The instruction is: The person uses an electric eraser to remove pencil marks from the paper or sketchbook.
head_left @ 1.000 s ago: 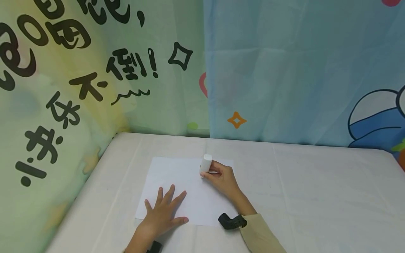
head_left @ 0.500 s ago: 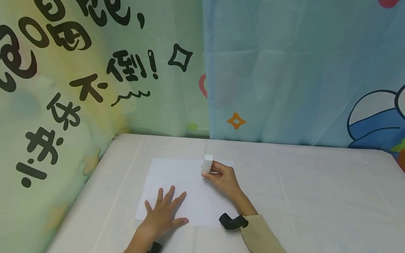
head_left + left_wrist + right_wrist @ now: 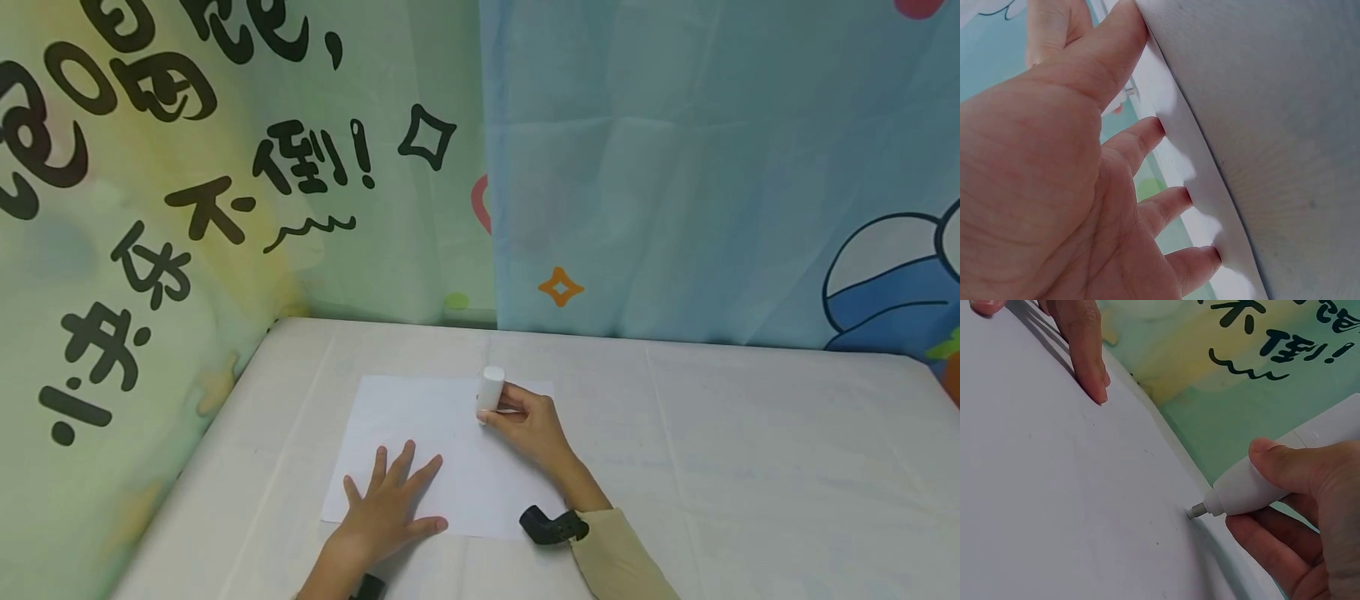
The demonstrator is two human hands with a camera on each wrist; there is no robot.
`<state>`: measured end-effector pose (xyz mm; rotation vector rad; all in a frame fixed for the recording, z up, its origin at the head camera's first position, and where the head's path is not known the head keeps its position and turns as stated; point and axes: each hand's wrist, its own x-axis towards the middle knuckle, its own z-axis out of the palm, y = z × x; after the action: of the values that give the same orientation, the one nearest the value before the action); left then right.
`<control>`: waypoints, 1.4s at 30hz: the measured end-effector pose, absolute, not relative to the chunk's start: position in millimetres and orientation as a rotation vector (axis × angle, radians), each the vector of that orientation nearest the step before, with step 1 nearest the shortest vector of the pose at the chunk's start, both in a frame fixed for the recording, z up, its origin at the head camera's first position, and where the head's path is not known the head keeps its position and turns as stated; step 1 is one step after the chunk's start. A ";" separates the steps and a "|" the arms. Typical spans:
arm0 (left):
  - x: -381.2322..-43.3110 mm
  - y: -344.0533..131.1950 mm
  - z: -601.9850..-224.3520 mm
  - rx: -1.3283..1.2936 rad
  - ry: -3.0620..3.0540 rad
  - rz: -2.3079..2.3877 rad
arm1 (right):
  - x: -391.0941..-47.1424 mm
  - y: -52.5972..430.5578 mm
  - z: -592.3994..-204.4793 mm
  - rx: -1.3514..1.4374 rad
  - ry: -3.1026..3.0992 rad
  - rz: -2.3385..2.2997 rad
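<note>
A white sheet of paper (image 3: 457, 450) lies on the table. My left hand (image 3: 386, 504) rests on its near left part with the fingers spread; in the left wrist view the fingertips (image 3: 1155, 128) press on the sheet. Toward the paper's far right part, my right hand (image 3: 528, 425) grips a thick white electric eraser (image 3: 491, 386) between thumb and fingers. The right wrist view shows the eraser's body (image 3: 1244, 487) tapering to a grey metal collar and a short pale tip (image 3: 1191, 514), which is right at the paper's surface. Small dark specks dot the sheet there.
A white cloth (image 3: 765, 467) covers the table. Behind it hang a green-yellow curtain (image 3: 375, 267) with black lettering and a blue curtain (image 3: 675, 167). A black wrist camera (image 3: 551, 527) sits on the right wrist, by the paper's near right corner.
The right hand and the eraser have shifted very slightly to the right since a second ago. The left hand and the paper keep their places.
</note>
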<state>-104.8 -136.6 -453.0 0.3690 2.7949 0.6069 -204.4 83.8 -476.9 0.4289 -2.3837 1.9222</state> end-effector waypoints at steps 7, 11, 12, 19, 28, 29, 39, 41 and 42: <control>-104.9 -136.7 -453.4 0.365 2.796 0.589 | -205.3 84.7 -476.7 0.416 -2.375 1.917; -105.0 -137.2 -454.8 0.371 2.801 0.595 | -205.6 86.2 -477.0 0.422 -2.388 1.893; -105.1 -137.3 -455.0 0.371 2.802 0.597 | -205.6 86.7 -477.0 0.416 -2.395 1.886; -105.8 -137.4 -457.2 0.376 2.811 0.587 | -207.4 88.2 -479.6 0.415 -2.397 1.870; -105.3 -136.3 -454.8 0.375 2.807 0.568 | -206.0 88.0 -479.9 0.537 -2.304 1.868; -105.3 -136.2 -454.5 0.374 2.806 0.568 | -205.8 87.4 -479.2 0.526 -2.319 1.874; -104.2 -136.8 -455.6 0.386 2.811 0.594 | -206.1 82.6 -478.9 0.509 -2.353 1.909; -104.1 -136.7 -455.4 0.385 2.811 0.598 | -206.3 81.8 -479.4 0.523 -2.356 1.899; -104.2 -136.7 -455.4 0.385 2.812 0.597 | -206.4 81.4 -479.8 0.527 -2.359 1.891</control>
<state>-104.2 -136.7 -455.4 0.3853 2.8124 0.5972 -206.4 81.4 -479.8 0.5271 -2.3591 1.8905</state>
